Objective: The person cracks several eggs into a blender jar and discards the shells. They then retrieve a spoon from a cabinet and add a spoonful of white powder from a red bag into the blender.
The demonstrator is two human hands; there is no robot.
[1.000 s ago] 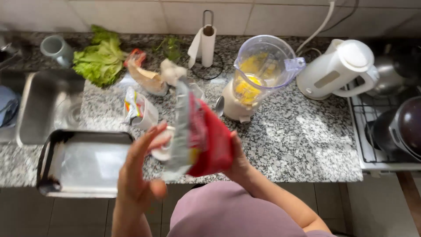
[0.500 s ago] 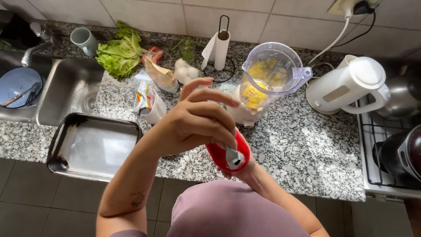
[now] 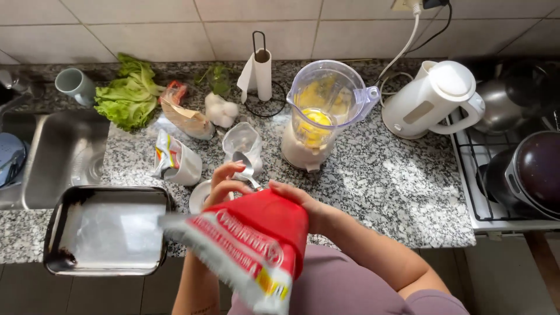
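My right hand (image 3: pixel 309 209) grips a red and white paper bag (image 3: pixel 256 239), which lies tilted with its frayed end pointing down and left, near the counter's front edge. Just beyond the bag's upper edge, my left hand (image 3: pixel 224 184) holds a metal spoon (image 3: pixel 244 163), bowl up. Past the spoon stands a blender (image 3: pixel 318 116) with yellow contents in its clear jug. A small white lid or dish (image 3: pixel 201 195) lies on the counter under my left hand.
A metal baking tray (image 3: pixel 58 233) sits front left, beside a sink (image 3: pixel 58 151). On the granite counter are a white cup holding a packet (image 3: pixel 181 160), a clear bag (image 3: pixel 242 140), lettuce (image 3: pixel 128 96), a paper towel roll (image 3: pixel 262 73) and a white kettle (image 3: pixel 434 99). A stove with pots (image 3: pixel 531 169) is at right.
My left hand has come off the top of the bag and now holds the spoon beside it. The bag has swung toward the left and nearer the camera.
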